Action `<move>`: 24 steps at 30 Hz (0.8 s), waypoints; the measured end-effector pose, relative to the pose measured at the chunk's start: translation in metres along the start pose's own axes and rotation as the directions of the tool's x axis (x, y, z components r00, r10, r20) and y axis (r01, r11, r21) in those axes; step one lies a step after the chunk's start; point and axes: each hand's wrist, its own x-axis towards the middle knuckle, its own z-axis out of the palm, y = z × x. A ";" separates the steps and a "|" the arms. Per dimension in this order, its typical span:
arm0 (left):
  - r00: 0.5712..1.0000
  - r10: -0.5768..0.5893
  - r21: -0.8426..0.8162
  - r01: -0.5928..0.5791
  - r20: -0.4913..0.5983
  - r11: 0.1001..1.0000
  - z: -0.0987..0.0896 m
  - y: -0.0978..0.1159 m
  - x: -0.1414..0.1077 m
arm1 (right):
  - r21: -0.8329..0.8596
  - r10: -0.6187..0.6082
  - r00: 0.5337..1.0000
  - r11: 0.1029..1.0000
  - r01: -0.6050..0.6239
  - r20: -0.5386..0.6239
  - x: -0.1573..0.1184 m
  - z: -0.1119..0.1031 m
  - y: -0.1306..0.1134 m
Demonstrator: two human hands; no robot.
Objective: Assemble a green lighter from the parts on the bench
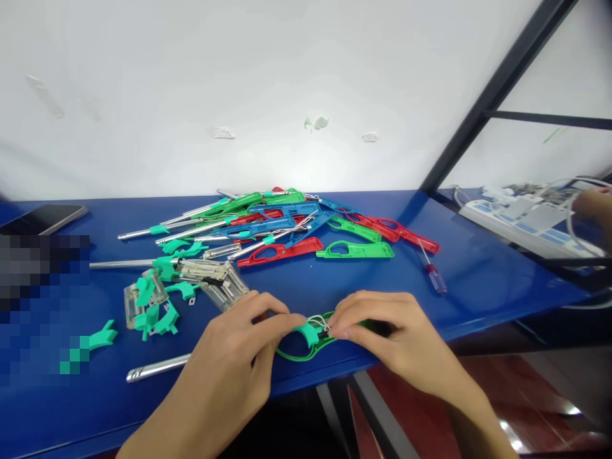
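Near the table's front edge lies a green lighter half-shell (296, 358), open side up, between my two hands. A teal trigger (310, 334) sits in it, with thin white wires (318, 320) and a small dark part beside it. My left hand (239, 350) is closed, its thumb and index finger at the trigger's left side. The fingers of my right hand (396, 331) are pinched together over the shell's right part, by the wires; they hide what lies under them. A silver metal tube (157, 368) pokes out left of my left hand.
Behind are piled red, blue and green lighter shells (272, 223) with metal tubes. Clear fuel tanks (224, 287) and loose teal triggers (167, 317) lie left. A screwdriver (436, 279) rests right, a phone (45, 218) far left. Another person's hand (593, 210) shows right.
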 end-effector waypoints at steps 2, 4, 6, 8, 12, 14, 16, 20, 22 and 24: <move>1.000 -0.003 -0.017 0.002 -0.009 1.000 0.001 -0.001 0.000 | 0.008 0.003 1.000 1.000 -0.003 -0.002 0.000 0.000 0.000; 1.000 -0.008 -0.024 0.008 -0.010 1.000 0.002 -0.001 -0.001 | 0.016 0.006 1.000 1.000 -0.006 0.002 0.001 0.000 0.000; 1.000 -0.016 -0.024 0.016 0.002 1.000 0.003 -0.001 -0.003 | 0.018 0.003 1.000 1.000 -0.003 0.004 0.001 0.000 0.000; 0.999 -0.028 -0.030 0.029 0.022 0.999 0.003 -0.001 -0.004 | 0.016 -0.001 1.000 1.000 0.001 0.006 0.002 0.000 -0.001; 0.998 -0.047 -0.040 0.048 0.040 0.998 0.003 0.000 -0.005 | 0.005 -0.015 1.000 1.000 0.015 0.012 0.002 0.000 0.000; 0.999 -0.040 -0.033 0.041 0.028 0.999 0.003 0.001 -0.005 | -0.010 -0.028 1.000 1.000 0.028 0.014 0.001 0.000 0.001; 0.999 -0.029 -0.014 0.029 0.029 0.999 0.002 0.003 -0.005 | -0.027 -0.037 0.999 0.999 0.037 0.020 0.001 0.001 0.002; 0.997 -0.025 0.043 0.022 0.076 0.999 0.000 0.006 -0.006 | -0.053 -0.045 0.999 0.998 0.046 0.028 -0.001 0.002 0.004; 0.998 -0.007 0.038 0.005 0.061 0.999 0.000 0.006 -0.006 | -0.061 -0.058 0.998 0.996 0.060 0.024 -0.001 0.002 0.004; 0.999 0.020 0.021 -0.020 0.028 1.000 0.001 0.005 -0.006 | -0.063 -0.068 0.997 0.996 0.069 0.022 -0.001 0.002 0.005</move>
